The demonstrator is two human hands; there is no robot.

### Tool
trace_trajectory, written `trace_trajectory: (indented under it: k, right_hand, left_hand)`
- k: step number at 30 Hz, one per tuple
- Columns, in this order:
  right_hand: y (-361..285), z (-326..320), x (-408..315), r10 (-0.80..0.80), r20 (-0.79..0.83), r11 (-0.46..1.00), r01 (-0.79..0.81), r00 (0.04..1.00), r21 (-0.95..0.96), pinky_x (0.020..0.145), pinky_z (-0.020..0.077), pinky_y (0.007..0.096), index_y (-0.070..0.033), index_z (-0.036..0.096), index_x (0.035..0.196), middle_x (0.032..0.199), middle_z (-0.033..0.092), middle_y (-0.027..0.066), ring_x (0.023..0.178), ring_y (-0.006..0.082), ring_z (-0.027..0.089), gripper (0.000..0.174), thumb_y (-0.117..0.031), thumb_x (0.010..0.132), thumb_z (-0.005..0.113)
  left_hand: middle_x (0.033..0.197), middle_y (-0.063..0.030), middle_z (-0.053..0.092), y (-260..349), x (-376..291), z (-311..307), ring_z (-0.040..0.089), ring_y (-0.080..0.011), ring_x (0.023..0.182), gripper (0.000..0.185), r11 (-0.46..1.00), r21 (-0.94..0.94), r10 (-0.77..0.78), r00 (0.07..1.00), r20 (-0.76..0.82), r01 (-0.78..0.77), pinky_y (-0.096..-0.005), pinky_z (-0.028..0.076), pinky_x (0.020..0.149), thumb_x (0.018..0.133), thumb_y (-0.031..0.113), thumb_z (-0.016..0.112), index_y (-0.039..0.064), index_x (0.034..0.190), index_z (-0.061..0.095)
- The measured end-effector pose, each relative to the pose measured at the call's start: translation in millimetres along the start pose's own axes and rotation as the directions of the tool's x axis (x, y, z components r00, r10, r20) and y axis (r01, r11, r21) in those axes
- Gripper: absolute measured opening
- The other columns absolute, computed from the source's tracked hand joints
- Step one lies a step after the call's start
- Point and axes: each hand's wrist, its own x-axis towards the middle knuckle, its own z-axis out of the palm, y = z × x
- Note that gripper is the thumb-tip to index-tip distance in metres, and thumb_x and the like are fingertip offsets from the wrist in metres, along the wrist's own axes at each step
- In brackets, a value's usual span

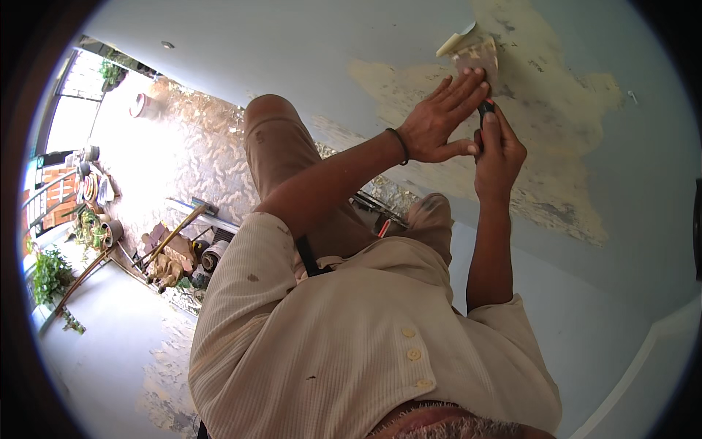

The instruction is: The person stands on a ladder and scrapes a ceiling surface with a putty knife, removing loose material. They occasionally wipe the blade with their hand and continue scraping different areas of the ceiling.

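My right hand (498, 156) grips the black and red handle (486, 107) of a broad putty knife. Its wide, stained blade (476, 56) lies against a blue-grey painted wall (307, 49). My left hand (439, 123), with a dark band at the wrist, rests flat with its fingertips pressed on the blade. The left thumb reaches to the right hand's fingers by the handle. A curled flake of paint (456, 39) stands off the wall at the blade's edge. Around the tool spreads a bared, cream-coloured patch (554, 126) with grey marks.
My bent knee (271, 118) is close to the wall. On the littered patterned floor (203, 142) stands a bucket (141, 105). To the left lie a broom (178, 233), a brown bag (167, 269) and a potted plant (49, 274). Another wall (120, 324) shows peeling paint.
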Motion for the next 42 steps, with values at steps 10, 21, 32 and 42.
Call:
trace_trajectory:
  k: [10,21,32,42]
  right_hand:
    - [11.5,-13.0,-11.9,0.021,-0.025,0.988,-0.025,0.999,-0.155,0.056,0.0374,0.0262,-0.001,0.068,0.139,0.070,0.052,-0.0034,0.063,0.0040,0.044,0.038,-0.021,0.109,0.060]
    - [31.3,-11.7,-9.9,-0.013,0.004,0.969,0.014,1.000,-0.246,0.061,0.0442,0.0269,0.001,0.070,0.136,0.072,0.059,-0.0016,0.067,0.0048,0.050,0.038,-0.023,0.109,0.060]
    - [40.3,-7.4,-4.6,0.016,0.020,0.968,-0.011,1.000,-0.251,0.062,0.0451,0.0267,-0.004,0.072,0.135,0.074,0.061,-0.0003,0.067,0.0052,0.051,0.035,-0.025,0.108,0.063]
    - [43.8,3.9,-9.3,-0.010,-0.003,0.984,0.009,1.000,-0.177,0.069,0.0497,0.0275,-0.003,0.072,0.135,0.083,0.071,0.0036,0.073,0.0060,0.056,0.035,-0.023,0.108,0.062]
  left_hand:
    - [0.175,-0.0207,0.016,2.0,-10.5,2.8,0.019,-0.0396,0.161,0.102,1.000,0.001,-0.028,0.990,0.141,0.028,-0.0610,0.019,0.129,0.099,0.078,0.041,0.007,0.169,0.022]
    - [0.175,-0.0256,0.012,11.6,-23.8,16.5,0.017,-0.0454,0.160,0.097,0.991,-0.052,-0.115,0.987,0.112,0.121,-0.0608,0.022,0.127,0.105,0.071,0.037,0.002,0.169,0.016]
    - [0.172,-0.0328,0.014,12.3,-30.0,19.0,0.020,-0.0484,0.159,0.095,0.993,-0.044,-0.103,0.987,0.120,0.108,-0.0570,0.024,0.127,0.106,0.068,0.038,-0.004,0.166,0.019]
    - [0.171,-0.0334,0.015,11.8,-31.7,14.2,0.017,-0.0482,0.159,0.094,0.989,-0.026,-0.145,0.985,0.092,0.148,-0.0588,0.024,0.127,0.107,0.065,0.041,-0.004,0.167,0.018]
